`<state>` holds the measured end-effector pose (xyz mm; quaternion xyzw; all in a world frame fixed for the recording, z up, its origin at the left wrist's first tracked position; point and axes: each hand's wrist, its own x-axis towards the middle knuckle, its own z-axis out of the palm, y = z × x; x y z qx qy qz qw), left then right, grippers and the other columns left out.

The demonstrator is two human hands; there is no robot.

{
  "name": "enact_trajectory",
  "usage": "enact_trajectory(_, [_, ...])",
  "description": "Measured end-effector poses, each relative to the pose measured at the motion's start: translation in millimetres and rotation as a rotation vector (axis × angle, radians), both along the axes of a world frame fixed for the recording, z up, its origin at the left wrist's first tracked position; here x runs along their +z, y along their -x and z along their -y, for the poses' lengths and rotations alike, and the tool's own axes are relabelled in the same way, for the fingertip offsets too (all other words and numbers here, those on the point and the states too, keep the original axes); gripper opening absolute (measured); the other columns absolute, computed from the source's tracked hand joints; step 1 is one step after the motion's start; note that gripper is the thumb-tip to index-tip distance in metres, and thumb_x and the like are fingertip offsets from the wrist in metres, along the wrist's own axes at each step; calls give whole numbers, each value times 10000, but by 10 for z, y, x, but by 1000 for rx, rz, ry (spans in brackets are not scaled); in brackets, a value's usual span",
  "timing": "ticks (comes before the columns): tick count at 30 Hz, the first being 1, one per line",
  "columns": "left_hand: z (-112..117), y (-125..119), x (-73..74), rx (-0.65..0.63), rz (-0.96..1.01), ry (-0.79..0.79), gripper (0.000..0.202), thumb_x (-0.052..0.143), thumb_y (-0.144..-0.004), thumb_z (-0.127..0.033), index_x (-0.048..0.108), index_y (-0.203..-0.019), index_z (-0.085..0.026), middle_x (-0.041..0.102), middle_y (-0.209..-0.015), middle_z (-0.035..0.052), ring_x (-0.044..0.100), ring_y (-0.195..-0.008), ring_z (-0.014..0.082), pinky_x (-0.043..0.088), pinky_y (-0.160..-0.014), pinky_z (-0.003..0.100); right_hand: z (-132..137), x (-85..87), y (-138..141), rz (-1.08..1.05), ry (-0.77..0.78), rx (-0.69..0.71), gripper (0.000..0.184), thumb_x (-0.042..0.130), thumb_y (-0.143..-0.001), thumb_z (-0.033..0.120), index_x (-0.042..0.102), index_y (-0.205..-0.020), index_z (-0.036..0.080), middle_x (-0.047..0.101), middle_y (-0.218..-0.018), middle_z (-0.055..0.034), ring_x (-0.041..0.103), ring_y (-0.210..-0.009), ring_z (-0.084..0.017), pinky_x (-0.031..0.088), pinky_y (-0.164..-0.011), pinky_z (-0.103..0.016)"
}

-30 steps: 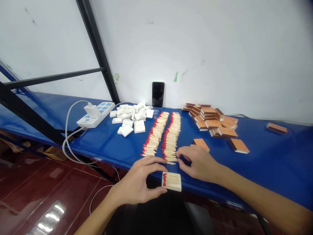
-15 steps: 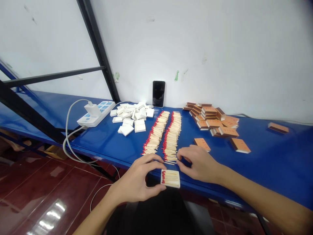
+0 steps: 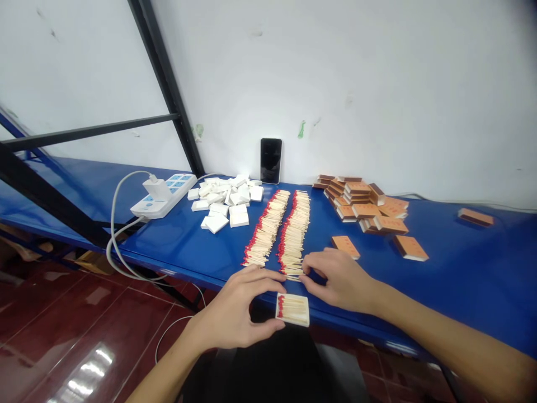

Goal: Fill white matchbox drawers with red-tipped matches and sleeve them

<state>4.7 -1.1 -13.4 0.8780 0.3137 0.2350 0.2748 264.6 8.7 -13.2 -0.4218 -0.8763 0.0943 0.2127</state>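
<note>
My left hand (image 3: 241, 305) grips a small white matchbox tray (image 3: 308, 313) at its left end, over the table's front edge. Inside lie red-headed matchsticks (image 3: 293, 307), heads to the left. Its index fingertip reaches the head end of the nearest matchsticks on the table. My right hand (image 3: 335, 279) is closed in a pinch at the plain ends of those matchsticks, at the front of the right row of matchsticks (image 3: 295, 235). A second row of matchsticks (image 3: 267, 229) runs alongside on the left.
White empty trays (image 3: 229, 196) are heaped at the back left, near a power strip (image 3: 163, 198) with a cable. Orange matchbox sleeves (image 3: 364, 204) are piled at the back right, with several loose ones around. A phone (image 3: 271, 161) leans on the wall. A black metal frame (image 3: 170, 84) stands left.
My left index finger has stretched forward to the front matchsticks, while the tray has stayed nearly in place. My right fingers have shifted slightly left onto the matchstick ends.
</note>
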Motion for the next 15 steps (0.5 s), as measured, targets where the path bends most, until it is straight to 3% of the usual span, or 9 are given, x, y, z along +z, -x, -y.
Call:
enact_trajectory(6, [7,24,-11,39,-34,18,386,798,-752,-294,688,-1122,-286,587,-1409,39,557,-1289,274,423,-1121,396,3,13,-4,-30,21,112,132,541,-938,198,664,-893,204,679,-754,10,562,-660,-136,307,-660,-288])
enact_trajectory(15, [-7,35,-20,38,-4,16,369,787,-756,-286,680,-1109,-275,584,-1381,49,576,-1264,259,442,-1111,367,-10,-20,6,-28,13,117,134,565,-932,204,684,-869,202,682,-731,7,577,-653,-136,312,-665,-289])
